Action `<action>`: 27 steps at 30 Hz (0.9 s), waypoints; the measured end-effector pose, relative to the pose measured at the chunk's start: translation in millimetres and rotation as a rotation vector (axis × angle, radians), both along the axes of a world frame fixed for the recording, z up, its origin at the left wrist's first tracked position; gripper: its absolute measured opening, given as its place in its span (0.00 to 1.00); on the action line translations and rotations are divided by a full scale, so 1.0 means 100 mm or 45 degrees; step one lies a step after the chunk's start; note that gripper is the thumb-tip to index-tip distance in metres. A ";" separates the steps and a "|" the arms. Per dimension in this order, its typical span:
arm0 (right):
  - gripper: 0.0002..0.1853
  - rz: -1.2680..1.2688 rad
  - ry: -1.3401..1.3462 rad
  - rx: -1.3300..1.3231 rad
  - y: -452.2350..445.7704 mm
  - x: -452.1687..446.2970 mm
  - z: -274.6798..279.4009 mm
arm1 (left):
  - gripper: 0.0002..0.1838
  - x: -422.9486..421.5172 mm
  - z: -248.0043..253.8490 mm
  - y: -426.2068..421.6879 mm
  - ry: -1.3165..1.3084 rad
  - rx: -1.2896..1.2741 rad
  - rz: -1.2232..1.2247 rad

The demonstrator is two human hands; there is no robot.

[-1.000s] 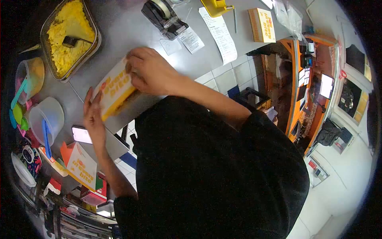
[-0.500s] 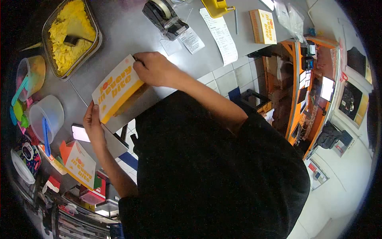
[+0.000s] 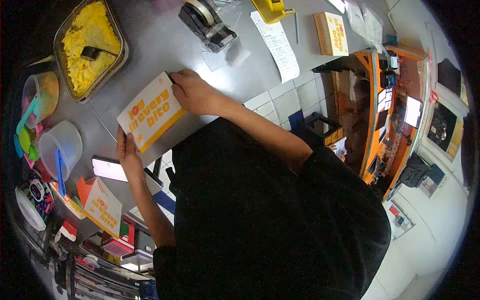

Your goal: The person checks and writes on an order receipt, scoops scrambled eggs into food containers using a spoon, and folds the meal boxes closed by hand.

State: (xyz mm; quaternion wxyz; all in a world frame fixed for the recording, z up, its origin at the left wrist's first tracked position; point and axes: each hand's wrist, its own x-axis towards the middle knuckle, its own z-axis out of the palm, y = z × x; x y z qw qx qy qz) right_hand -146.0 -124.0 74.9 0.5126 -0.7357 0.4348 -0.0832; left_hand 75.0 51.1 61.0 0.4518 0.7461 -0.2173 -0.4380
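A white and yellow cardboard food box (image 3: 152, 112), printed "joy in every bite", is held between my two hands over the grey metal table. My left hand (image 3: 129, 154) grips its lower left corner, thumb on the printed top and the other fingers partly hidden. At the opposite end, my right hand (image 3: 194, 93) is closed around the edge, with its fingertips partly out of sight. The printed top faces me and the lid looks closed. Whatever is inside is hidden.
A tray of crumbly yellow food (image 3: 90, 40) holds a black-handled tool (image 3: 91, 53). Nearby are plastic tubs (image 3: 62, 147), a phone (image 3: 110, 169), another printed box (image 3: 102, 206), a tape dispenser (image 3: 207, 25), a long receipt (image 3: 275, 47) and a closed box (image 3: 331, 34) near the table edge.
The box has tilted so its printed top faces me more and less of its yellow side shows. Both hands moved slightly right and down with it, keeping their grip.
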 end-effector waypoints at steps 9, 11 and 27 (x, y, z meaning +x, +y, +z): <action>0.23 0.067 0.129 -0.401 0.24 -0.18 -0.30 | 0.35 0.02 0.16 -0.11 -0.557 -0.051 -0.449; 0.22 -0.069 0.146 -0.155 0.31 -0.26 -0.16 | 0.43 0.01 0.52 -0.29 -1.178 -0.191 -0.834; 0.37 -0.454 -0.227 0.224 0.32 -0.30 0.09 | 0.62 -0.21 0.49 -0.66 -1.314 0.060 -1.353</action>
